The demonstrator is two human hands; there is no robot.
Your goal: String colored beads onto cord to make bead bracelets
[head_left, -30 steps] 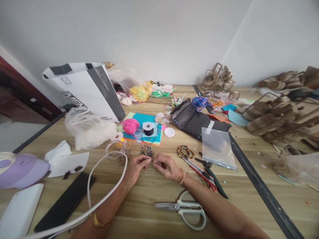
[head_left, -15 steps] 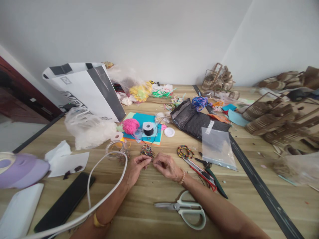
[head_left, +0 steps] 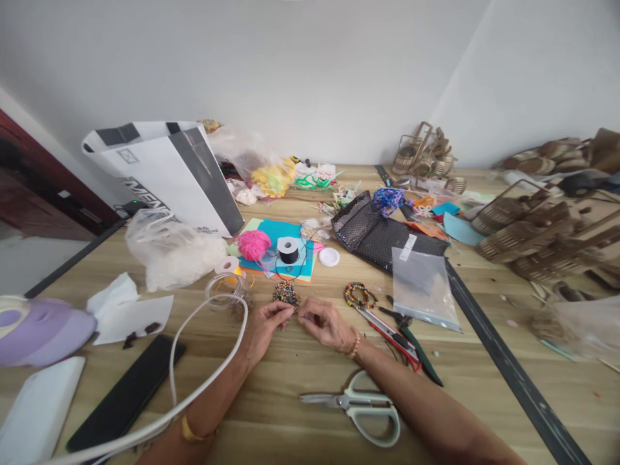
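My left hand [head_left: 265,328] and my right hand [head_left: 323,325] rest on the wooden table [head_left: 310,413], fingertips pinched and nearly meeting just below a small heap of multicoloured beads [head_left: 285,293]. What the fingers pinch is too small to make out. A spool of black cord [head_left: 288,249] stands behind the beads on sheets of coloured paper [head_left: 277,234]. A finished bead bracelet [head_left: 360,295] lies to the right of my right hand. My right wrist wears a bead bracelet, my left a gold bangle.
White-handled scissors [head_left: 359,408] lie near my right forearm, pliers with red handles [head_left: 390,330] further right. A pink yarn ball [head_left: 253,245], glass jar [head_left: 225,289], white cable [head_left: 203,361], black phone [head_left: 126,394], zip bag [head_left: 423,288], white shopping bag [head_left: 165,171] and wicker baskets [head_left: 533,232] surround the spot.
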